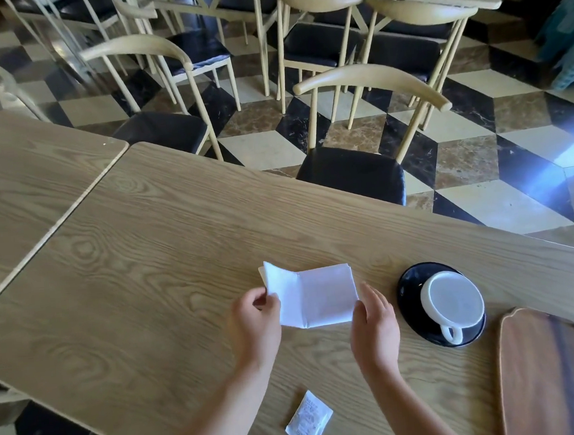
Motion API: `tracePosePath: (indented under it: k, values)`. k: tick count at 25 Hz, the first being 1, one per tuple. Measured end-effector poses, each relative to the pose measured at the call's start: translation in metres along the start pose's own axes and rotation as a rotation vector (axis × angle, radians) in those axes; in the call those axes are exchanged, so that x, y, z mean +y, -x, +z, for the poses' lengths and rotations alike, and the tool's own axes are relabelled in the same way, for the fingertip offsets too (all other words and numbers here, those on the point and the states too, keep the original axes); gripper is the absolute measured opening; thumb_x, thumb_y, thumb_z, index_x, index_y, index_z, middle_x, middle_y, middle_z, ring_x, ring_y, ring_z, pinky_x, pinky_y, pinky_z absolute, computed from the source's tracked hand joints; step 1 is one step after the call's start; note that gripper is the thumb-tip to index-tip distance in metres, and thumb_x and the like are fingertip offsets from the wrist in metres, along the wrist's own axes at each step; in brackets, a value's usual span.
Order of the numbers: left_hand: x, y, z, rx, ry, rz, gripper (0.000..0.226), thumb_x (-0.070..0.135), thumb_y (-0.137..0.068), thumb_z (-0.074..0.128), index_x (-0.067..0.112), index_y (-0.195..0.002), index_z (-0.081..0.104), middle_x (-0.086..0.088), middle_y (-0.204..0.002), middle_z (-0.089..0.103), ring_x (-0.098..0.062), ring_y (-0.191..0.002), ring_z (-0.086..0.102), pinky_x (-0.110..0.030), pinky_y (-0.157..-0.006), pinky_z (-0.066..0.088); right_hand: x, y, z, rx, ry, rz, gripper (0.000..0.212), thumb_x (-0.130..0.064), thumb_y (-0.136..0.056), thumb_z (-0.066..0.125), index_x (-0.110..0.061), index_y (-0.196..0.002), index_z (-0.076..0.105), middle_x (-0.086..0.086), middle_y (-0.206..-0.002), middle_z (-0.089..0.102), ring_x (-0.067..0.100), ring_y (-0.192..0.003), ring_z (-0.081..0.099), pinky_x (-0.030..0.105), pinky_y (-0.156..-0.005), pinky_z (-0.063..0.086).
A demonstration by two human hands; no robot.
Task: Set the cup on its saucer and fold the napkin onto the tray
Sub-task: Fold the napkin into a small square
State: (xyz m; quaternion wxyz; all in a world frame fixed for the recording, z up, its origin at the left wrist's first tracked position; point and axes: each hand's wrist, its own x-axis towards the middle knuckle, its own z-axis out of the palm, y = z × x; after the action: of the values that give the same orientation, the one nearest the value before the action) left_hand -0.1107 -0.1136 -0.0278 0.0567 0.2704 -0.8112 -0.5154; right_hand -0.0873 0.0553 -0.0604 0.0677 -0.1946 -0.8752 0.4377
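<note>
Pinching creased square paper napkin [314, 297], left hand [254, 319].

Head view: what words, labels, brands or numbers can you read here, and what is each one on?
Packet: dark print on its face, too small and blurred to read.
Napkin, cup, saucer, tray: no text visible.

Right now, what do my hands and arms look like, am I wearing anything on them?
Nothing worn: left hand and right hand show no gloves, rings or watch; left forearm and right forearm are uncovered to the frame's edge, no sleeve in view.
</note>
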Motion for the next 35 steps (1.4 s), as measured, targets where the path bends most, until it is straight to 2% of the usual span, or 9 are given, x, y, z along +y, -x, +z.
tracePosePath:
  k: [2,4,8,15,24,26,29,32,35]
  values:
    - [0.008,0.007,0.011,-0.011,0.008,0.079,0.017,0.011,-0.079,0.067,0.025,-0.071,0.065,0.009,-0.063,0.067,-0.011,-0.062,0.063,-0.035,-0.061,0.051,0.002,-0.012,-0.007,-0.079,0.054,-0.015,0.035,0.004,-0.085,0.043,-0.024,-0.066,0.035,-0.009,-0.065,0.044,0.021,-0.068,0.036,0.032,-0.057,0.031]
    - [0.013,0.013,0.026,-0.045,0.011,0.113,0.009,0.013,-0.082,0.066,0.021,-0.082,0.069,0.005,-0.073,0.071,-0.017,-0.071,0.067,-0.040,-0.068,0.055,0.007,-0.020,-0.010,-0.128,0.084,-0.050,0.038,0.006,-0.083,0.041,-0.021,-0.063,0.026,-0.003,-0.055,0.030,0.020,-0.063,0.025,0.030,-0.051,0.024]
    - [0.024,0.027,0.059,-0.039,-0.150,0.267,0.007,0.014,-0.084,0.064,0.015,-0.084,0.071,0.000,-0.075,0.071,-0.022,-0.070,0.064,-0.041,-0.064,0.053,0.008,-0.033,-0.013,-0.206,0.044,0.056,0.017,0.000,-0.082,0.041,-0.008,-0.067,0.037,0.009,-0.060,0.032,0.016,-0.060,0.022,0.035,-0.052,0.020]
    - [0.025,0.037,0.109,-0.070,-0.390,0.346,0.021,0.009,-0.083,0.061,0.012,-0.062,0.059,-0.002,-0.063,0.065,-0.019,-0.059,0.051,-0.033,-0.053,0.037,0.015,-0.043,-0.022,-0.325,-0.034,0.086,0.014,-0.010,-0.084,0.040,-0.006,-0.072,0.046,0.000,-0.059,0.039,0.011,-0.059,0.028,0.031,-0.053,0.023]
    - [0.003,0.044,0.109,-0.334,-0.299,0.445,0.028,0.012,-0.088,0.052,0.021,-0.061,0.055,0.006,-0.063,0.063,-0.014,-0.062,0.056,-0.030,-0.057,0.040,0.022,-0.048,-0.022,-0.349,-0.119,0.103,0.018,-0.018,-0.090,0.047,-0.010,-0.077,0.057,0.008,-0.067,0.060,0.012,-0.060,0.043,0.034,-0.057,0.036]
    - [-0.009,0.036,0.098,-0.474,-0.229,0.473,0.029,0.001,-0.086,0.051,0.021,-0.078,0.071,0.014,-0.085,0.072,-0.006,-0.081,0.065,-0.024,-0.071,0.050,0.023,-0.049,-0.019,-0.327,-0.070,0.043,0.013,-0.020,-0.090,0.053,-0.017,-0.079,0.059,0.001,-0.071,0.059,0.012,-0.065,0.050,0.029,-0.059,0.040]
    - [-0.023,0.027,0.082,-0.530,-0.144,0.413,0.042,-0.011,-0.084,0.048,0.015,-0.104,0.076,0.015,-0.114,0.068,-0.004,-0.112,0.063,-0.012,-0.095,0.044,0.028,-0.047,-0.015,-0.288,0.079,-0.092,0.012,-0.012,-0.084,0.064,-0.016,-0.095,0.064,-0.003,-0.082,0.057,0.018,-0.076,0.055,0.031,-0.067,0.047]
    - [-0.032,0.011,0.075,-0.266,-0.263,0.664,0.033,-0.001,-0.083,0.052,0.010,-0.107,0.072,-0.001,-0.114,0.069,-0.022,-0.111,0.064,-0.031,-0.094,0.051,0.035,-0.045,-0.011,-0.243,0.200,-0.207,0.031,0.000,-0.079,0.066,-0.011,-0.108,0.067,-0.002,-0.084,0.054,0.026,-0.080,0.054,0.036,-0.072,0.048]
    - [-0.038,-0.013,0.078,-0.290,-0.626,0.939,0.048,0.028,-0.094,0.047,0.011,-0.138,0.048,-0.009,-0.150,0.044,-0.028,-0.142,0.036,-0.042,-0.114,0.035,0.040,-0.042,-0.007,-0.193,0.241,-0.261,0.036,0.001,-0.078,0.069,-0.010,-0.112,0.066,0.002,-0.090,0.057,0.030,-0.084,0.056,0.037,-0.073,0.049]
